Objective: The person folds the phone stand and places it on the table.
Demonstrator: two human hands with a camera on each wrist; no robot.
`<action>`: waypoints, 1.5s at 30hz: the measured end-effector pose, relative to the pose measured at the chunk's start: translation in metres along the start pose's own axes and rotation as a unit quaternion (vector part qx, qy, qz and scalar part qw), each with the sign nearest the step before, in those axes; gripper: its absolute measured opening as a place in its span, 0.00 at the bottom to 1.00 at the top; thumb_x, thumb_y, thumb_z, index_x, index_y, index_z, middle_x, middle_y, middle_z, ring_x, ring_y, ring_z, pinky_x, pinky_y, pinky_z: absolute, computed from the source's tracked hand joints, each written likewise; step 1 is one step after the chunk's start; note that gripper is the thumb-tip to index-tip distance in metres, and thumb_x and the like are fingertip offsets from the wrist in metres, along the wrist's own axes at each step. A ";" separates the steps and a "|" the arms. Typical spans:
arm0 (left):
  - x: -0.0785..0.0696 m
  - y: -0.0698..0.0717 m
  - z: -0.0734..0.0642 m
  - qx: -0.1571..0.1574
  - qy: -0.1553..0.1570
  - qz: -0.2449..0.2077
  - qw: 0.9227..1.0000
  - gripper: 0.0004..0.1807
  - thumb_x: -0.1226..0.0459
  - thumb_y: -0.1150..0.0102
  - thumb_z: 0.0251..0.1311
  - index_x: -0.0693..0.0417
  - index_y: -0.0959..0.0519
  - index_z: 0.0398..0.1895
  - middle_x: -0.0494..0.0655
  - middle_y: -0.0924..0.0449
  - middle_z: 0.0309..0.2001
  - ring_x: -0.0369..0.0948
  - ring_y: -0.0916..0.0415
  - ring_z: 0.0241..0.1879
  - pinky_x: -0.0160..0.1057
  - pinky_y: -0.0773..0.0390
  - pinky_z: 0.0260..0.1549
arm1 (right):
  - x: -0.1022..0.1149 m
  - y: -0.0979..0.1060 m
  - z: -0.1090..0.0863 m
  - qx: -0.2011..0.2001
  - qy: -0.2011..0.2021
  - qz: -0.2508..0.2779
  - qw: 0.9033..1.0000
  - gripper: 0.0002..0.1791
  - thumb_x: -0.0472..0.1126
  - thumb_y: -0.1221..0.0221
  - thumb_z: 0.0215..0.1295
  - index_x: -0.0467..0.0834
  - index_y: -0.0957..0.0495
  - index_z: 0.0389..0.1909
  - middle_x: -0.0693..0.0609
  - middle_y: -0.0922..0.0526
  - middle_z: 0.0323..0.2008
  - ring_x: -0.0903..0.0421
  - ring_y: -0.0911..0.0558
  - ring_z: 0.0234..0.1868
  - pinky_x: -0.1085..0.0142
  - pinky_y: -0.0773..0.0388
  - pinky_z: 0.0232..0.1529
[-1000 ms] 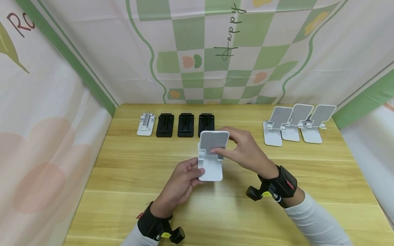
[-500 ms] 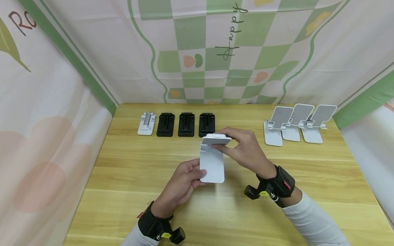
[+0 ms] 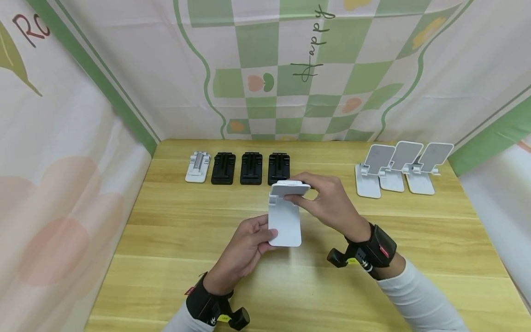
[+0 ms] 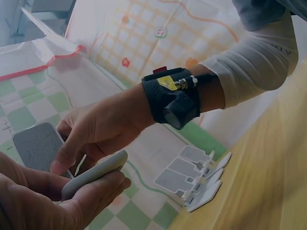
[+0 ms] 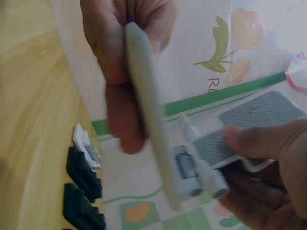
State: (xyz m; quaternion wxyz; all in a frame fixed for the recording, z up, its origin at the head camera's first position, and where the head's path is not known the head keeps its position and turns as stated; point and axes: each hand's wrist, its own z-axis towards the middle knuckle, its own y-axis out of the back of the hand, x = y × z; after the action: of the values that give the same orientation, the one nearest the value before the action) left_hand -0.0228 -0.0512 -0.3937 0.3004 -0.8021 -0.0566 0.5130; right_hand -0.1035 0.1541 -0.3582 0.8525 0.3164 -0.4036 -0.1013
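Observation:
A white folding phone stand is held above the table between both hands. My left hand pinches the lower end of its base, thumb on top. With thumb and fingers, my right hand grips the grey-padded upper plate, which appears almost edge-on in the head view. From the right wrist side, the base shows as a thin white edge, and the hinge stands between it and the plate. In the left wrist view the thumb lies on the grey pad. Some right-hand fingers are hidden behind the plate.
At the back left, a folded white stand and three folded black stands, one nearest the hands, form a row. Three unfolded white stands, the leftmost one included, stand at the back right. A printed curtain hangs behind the wooden table.
The phone stand's upper plate has tilted from facing the head camera to nearly edge-on, with the right hand gripping it. The left hand has kept its hold on the base.

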 end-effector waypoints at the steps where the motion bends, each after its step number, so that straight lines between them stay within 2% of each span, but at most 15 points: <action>1: 0.001 0.000 0.000 -0.002 0.001 0.001 1.000 0.27 0.76 0.56 0.68 0.77 0.45 0.69 0.70 0.34 0.65 0.54 0.28 0.59 0.42 0.24 0.52 | 0.001 0.001 0.001 0.007 0.000 -0.003 1.000 0.20 0.43 0.29 0.50 0.44 0.18 0.46 0.53 0.13 0.41 0.59 0.15 0.42 0.63 0.16 0.41; 6: 0.004 0.002 0.002 -0.013 0.003 0.015 1.000 0.27 0.75 0.56 0.68 0.76 0.45 0.69 0.69 0.34 0.65 0.55 0.29 0.60 0.42 0.24 0.52 | 0.018 0.014 0.010 0.022 0.013 -0.029 0.999 0.21 0.44 0.30 0.53 0.44 0.19 0.49 0.54 0.15 0.45 0.59 0.17 0.44 0.63 0.18 0.44; 11: 0.006 0.001 0.003 -0.021 0.005 0.025 0.999 0.26 0.75 0.56 0.68 0.76 0.43 0.68 0.68 0.33 0.64 0.54 0.28 0.60 0.42 0.24 0.52 | 0.036 0.023 0.017 0.024 0.039 -0.077 0.996 0.16 0.37 0.32 0.54 0.43 0.16 0.45 0.53 0.16 0.42 0.60 0.18 0.42 0.67 0.17 0.38; 14: 0.005 0.001 0.003 -0.024 0.008 0.027 0.999 0.26 0.75 0.56 0.68 0.75 0.43 0.68 0.68 0.33 0.65 0.54 0.28 0.60 0.42 0.23 0.52 | 0.042 0.024 0.018 0.034 0.048 -0.108 0.992 0.14 0.34 0.32 0.54 0.42 0.16 0.44 0.52 0.16 0.41 0.58 0.17 0.44 0.67 0.17 0.40; 19: 0.006 0.001 0.003 -0.030 0.008 0.037 0.999 0.26 0.74 0.56 0.69 0.74 0.42 0.69 0.66 0.33 0.65 0.53 0.28 0.60 0.42 0.23 0.52 | 0.042 0.020 0.016 0.029 0.068 -0.130 0.989 0.15 0.31 0.33 0.53 0.41 0.16 0.44 0.50 0.14 0.41 0.55 0.17 0.45 0.64 0.17 0.44; 25: 0.006 0.004 0.005 -0.033 -0.004 0.051 0.998 0.26 0.74 0.56 0.69 0.73 0.42 0.69 0.65 0.34 0.65 0.53 0.28 0.60 0.42 0.24 0.52 | 0.044 0.015 0.012 0.006 0.114 -0.127 0.985 0.15 0.29 0.33 0.51 0.38 0.15 0.42 0.48 0.13 0.37 0.53 0.16 0.40 0.60 0.15 0.41; 32: 0.005 0.006 0.004 -0.036 -0.016 0.062 0.997 0.26 0.74 0.56 0.69 0.74 0.42 0.69 0.66 0.33 0.64 0.54 0.28 0.59 0.42 0.23 0.52 | 0.049 0.010 0.007 -0.014 0.148 -0.137 0.979 0.13 0.28 0.32 0.50 0.37 0.14 0.40 0.48 0.13 0.36 0.54 0.16 0.38 0.64 0.15 0.40; 38: 0.002 0.005 0.004 -0.040 -0.021 0.049 0.998 0.27 0.73 0.56 0.69 0.74 0.43 0.69 0.66 0.32 0.65 0.52 0.27 0.58 0.41 0.23 0.51 | 0.051 0.001 0.001 -0.021 0.184 -0.141 0.972 0.10 0.26 0.35 0.52 0.36 0.14 0.37 0.48 0.13 0.37 0.54 0.18 0.36 0.65 0.16 0.39; 45: -0.002 0.006 0.004 -0.035 -0.022 0.024 0.999 0.27 0.73 0.57 0.70 0.74 0.44 0.70 0.66 0.34 0.66 0.51 0.27 0.59 0.41 0.23 0.53 | 0.051 -0.014 -0.010 -0.025 0.213 -0.180 0.960 0.09 0.27 0.35 0.51 0.37 0.14 0.35 0.47 0.13 0.38 0.52 0.18 0.37 0.64 0.17 0.41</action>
State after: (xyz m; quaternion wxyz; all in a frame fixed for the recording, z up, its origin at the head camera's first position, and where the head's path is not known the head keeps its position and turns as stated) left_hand -0.0280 -0.0557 -0.3969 0.2586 -0.8017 -0.0615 0.5353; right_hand -0.0610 0.1256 -0.3399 0.8942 0.3761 -0.1469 -0.1935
